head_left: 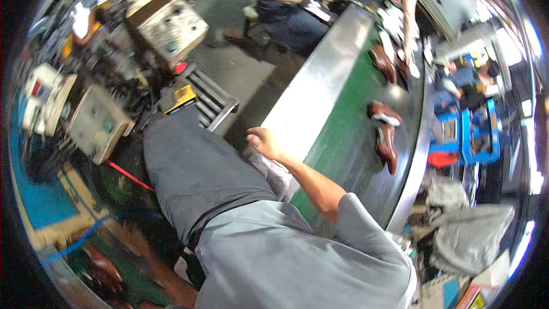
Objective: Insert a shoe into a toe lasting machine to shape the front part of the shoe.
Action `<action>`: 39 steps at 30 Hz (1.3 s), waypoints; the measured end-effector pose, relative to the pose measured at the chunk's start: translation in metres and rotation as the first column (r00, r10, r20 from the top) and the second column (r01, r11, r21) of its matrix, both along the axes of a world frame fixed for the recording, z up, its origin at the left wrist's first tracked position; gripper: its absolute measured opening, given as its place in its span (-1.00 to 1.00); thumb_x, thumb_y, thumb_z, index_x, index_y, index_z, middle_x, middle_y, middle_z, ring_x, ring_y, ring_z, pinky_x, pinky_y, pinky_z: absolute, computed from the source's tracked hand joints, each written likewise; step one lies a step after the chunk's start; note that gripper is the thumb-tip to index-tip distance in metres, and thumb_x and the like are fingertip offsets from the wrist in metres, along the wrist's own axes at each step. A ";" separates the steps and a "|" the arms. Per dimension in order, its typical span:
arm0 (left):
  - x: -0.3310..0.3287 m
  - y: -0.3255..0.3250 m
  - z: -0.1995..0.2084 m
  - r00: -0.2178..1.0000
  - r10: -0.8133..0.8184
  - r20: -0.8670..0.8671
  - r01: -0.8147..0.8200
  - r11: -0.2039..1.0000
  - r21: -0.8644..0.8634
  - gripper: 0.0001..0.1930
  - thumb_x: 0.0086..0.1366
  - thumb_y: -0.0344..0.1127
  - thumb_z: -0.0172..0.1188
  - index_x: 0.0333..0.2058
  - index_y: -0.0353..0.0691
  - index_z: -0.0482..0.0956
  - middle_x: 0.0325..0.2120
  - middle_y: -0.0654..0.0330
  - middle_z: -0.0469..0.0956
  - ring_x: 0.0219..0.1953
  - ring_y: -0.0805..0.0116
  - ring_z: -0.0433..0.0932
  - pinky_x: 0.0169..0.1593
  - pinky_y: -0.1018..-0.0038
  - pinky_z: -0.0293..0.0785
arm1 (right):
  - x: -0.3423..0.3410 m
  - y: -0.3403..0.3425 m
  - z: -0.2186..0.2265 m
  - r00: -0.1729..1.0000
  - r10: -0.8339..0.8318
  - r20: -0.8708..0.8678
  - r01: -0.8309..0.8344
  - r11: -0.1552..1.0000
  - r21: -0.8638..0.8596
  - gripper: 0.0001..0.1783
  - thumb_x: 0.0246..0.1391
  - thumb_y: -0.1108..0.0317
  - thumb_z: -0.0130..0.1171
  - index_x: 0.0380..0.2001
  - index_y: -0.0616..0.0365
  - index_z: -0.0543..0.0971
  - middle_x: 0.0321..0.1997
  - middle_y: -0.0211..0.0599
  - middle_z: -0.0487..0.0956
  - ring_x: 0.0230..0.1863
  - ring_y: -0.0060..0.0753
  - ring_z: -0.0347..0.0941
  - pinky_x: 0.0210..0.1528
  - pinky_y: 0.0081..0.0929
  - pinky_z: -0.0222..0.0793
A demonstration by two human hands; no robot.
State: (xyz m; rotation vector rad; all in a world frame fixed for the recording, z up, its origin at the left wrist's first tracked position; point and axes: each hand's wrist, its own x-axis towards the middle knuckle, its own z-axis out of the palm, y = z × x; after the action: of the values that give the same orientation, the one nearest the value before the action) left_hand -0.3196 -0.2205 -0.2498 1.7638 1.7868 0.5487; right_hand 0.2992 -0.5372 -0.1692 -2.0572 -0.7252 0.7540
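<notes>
My right hand (265,142) reaches across my lap to the inner metal edge of the conveyor (311,94). Its fingers are curled in, and I cannot make out whether anything is inside them. A crumpled grey cloth (273,173) lies just below that hand, under the forearm. Low on the left, in shade, my left forearm (154,263) stretches out, and its hand (127,233) is too dark and smeared to read. Nearest to it is a brown shoe (104,269). On the green belt (337,137) sit brown leather shoes (386,146), a pair toward the middle.
Further up the belt lie more brown shoes (383,63), where a co-worker's arm (409,23) reaches in. Another person (280,0) sits across the far end. Machines with control boxes (168,28) stand left. A roller rack (214,100) is by my knees; blue crates (477,134) stand right.
</notes>
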 end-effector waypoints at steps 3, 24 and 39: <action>0.236 0.007 0.032 0.743 -0.096 0.662 0.209 0.973 -0.095 -0.50 0.57 -0.43 0.18 0.41 -0.40 0.46 0.27 -0.04 0.59 0.23 0.14 0.62 0.33 0.28 0.54 | 0.043 -0.124 -0.031 0.912 -0.300 0.281 0.345 0.930 -0.125 -0.56 0.34 0.21 0.17 0.12 0.26 0.73 -0.04 0.13 0.79 0.00 0.15 0.77 0.18 -0.05 0.64; 0.347 -0.035 0.146 0.735 -0.678 0.009 0.665 0.718 -0.207 -0.55 0.68 -0.43 0.01 0.45 -0.21 0.47 0.19 -0.01 0.61 0.18 0.11 0.66 0.29 0.15 0.58 | 0.184 -0.614 -0.055 0.447 -0.789 0.421 0.773 0.104 -0.626 0.46 -0.12 -0.20 0.71 0.71 -0.24 0.01 0.57 0.46 0.20 0.54 0.51 0.23 0.54 0.16 0.28; 0.521 -0.161 0.096 0.420 -0.610 0.672 0.882 0.447 -0.146 -0.55 0.57 -0.42 0.19 0.38 -0.34 0.52 0.11 -0.01 0.71 0.07 0.31 0.72 0.17 0.40 0.60 | -0.025 -0.358 -0.016 0.241 -0.792 -0.561 0.935 0.344 -0.084 -0.41 0.13 0.37 0.35 0.24 0.25 0.50 -0.04 -0.20 0.62 -0.23 -0.30 0.62 -0.14 -0.23 0.69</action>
State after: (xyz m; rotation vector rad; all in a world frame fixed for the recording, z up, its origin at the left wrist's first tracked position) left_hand 0.2012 -0.3811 -0.1541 1.6082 0.4635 0.1114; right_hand 0.2738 -0.8949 -0.1854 -1.4858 0.6705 0.4133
